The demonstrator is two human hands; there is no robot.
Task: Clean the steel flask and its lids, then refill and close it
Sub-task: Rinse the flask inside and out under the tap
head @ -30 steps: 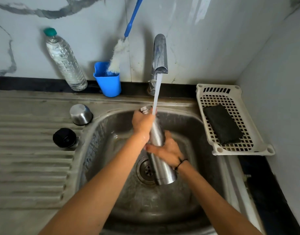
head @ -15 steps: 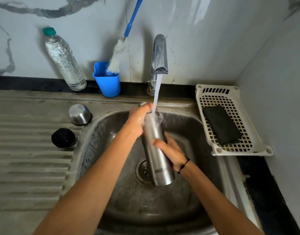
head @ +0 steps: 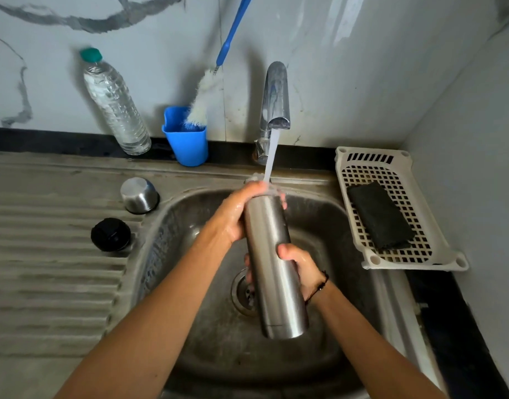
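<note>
Fingers (head: pixel 286 250) half-hidden behind flask (head: pixel 276 269)

flask (head: pixel 272 263) now under the stream | right hand (head: pixel 301 272) slid lower on it

The left hand (head: pixel 241 211) covers the flask (head: pixel 273 263) neck, so its mouth stays hidden above the grip. Below it, the right hand's (head: pixel 301 272) fingers vanish behind the flask, which also hides part of the drain (head: pixel 241 292). The brush (head: pixel 230 38) handle runs off the top edge.
</note>
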